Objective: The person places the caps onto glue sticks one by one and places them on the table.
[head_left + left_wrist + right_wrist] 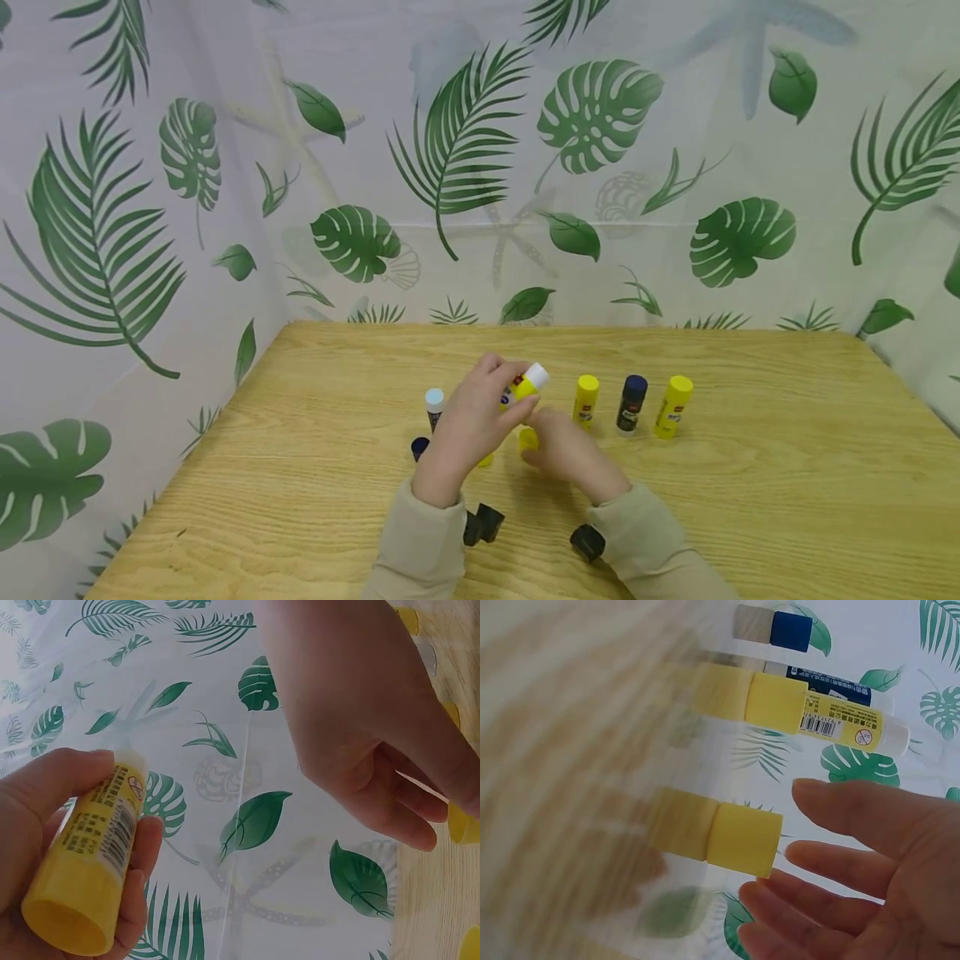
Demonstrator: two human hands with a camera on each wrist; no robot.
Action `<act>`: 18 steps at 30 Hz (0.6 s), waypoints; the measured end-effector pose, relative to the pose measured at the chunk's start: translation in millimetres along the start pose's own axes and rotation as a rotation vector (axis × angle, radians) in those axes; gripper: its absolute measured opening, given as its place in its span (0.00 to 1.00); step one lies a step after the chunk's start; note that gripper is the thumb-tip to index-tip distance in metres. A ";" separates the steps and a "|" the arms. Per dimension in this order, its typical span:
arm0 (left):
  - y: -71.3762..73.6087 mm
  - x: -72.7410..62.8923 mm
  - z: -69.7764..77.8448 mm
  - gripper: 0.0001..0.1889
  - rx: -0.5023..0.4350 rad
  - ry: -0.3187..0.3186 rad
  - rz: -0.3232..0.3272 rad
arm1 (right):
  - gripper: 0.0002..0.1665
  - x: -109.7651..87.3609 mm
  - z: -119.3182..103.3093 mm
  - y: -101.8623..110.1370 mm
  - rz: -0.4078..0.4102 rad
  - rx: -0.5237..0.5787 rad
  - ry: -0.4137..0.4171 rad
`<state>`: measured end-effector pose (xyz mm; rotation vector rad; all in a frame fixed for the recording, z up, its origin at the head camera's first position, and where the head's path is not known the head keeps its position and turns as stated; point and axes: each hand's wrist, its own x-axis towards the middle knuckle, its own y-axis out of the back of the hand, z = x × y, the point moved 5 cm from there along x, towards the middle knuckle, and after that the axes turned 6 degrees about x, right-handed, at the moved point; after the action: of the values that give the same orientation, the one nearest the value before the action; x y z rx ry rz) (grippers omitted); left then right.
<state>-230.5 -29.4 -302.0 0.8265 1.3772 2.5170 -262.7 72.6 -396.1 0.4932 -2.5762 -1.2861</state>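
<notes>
My left hand (476, 412) grips a yellow glue stick (525, 385), tilted and raised above the table, its white end pointing up and right. In the left wrist view, thumb and fingers wrap round this glue stick (86, 862), its printed label and barcode showing. A yellow cap (528, 440) stands on the table below it. My right hand (573, 454) is beside that cap, with fingers loosely bent. The right wrist view shows the right hand (870, 877) with thumb and fingers spread, fingertips right at the yellow cap (744, 841).
Left of the hands stand a dark glue stick (435, 402) with a white top, a dark blue cap (420, 448) and another yellow cap (486, 460). Another yellow glue stick (844, 724) shows there. Two yellow glue sticks (587, 400) and a dark blue one (632, 404) stand right.
</notes>
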 end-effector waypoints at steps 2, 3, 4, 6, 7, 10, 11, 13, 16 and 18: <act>0.2 0.0 0.4 0.18 -0.004 -0.013 0.007 | 0.27 -0.6 -0.2 -0.9 -0.010 -0.010 0.007; 0.3 0.0 0.4 0.18 -0.008 -0.017 0.013 | 0.26 -0.8 -0.2 -1.1 -0.012 -0.012 0.008; 0.4 -0.1 0.6 0.17 -0.012 -0.019 0.020 | 0.25 -1.2 -0.4 -1.3 -0.014 -0.012 0.010; 0.9 -0.4 0.8 0.16 -0.019 -0.021 0.035 | 0.23 -2.0 -0.3 -1.7 -0.021 -0.008 0.007; 1.2 -0.5 0.7 0.15 -0.023 -0.020 0.042 | 0.22 -2.4 -0.3 -1.9 -0.024 -0.007 0.007; 2.0 -0.6 0.6 0.13 -0.030 -0.013 0.058 | 0.21 -3.3 -1.0 -2.4 -0.033 -0.012 0.005; 2.4 -0.6 0.5 0.13 -0.029 -0.010 0.062 | 0.21 -3.5 -1.3 -2.6 -0.035 -0.018 0.004; 3.2 -0.5 0.5 0.13 -0.027 -0.004 0.067 | 0.19 -4.0 -2.2 -2.6 -0.038 -0.027 0.000; 4.3 -0.2 0.7 0.13 -0.017 -0.003 0.072 | 0.16 -4.4 -2.9 -2.7 -0.044 -0.038 -0.007; 4.8 -0.2 1.0 0.13 -0.010 -0.008 0.075 | 0.14 -4.5 -3.4 -2.4 -0.049 -0.037 -0.009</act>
<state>-229.2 -31.5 -297.8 0.9016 1.3545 2.5710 -256.9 70.5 -396.3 0.5485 -2.5573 -1.3526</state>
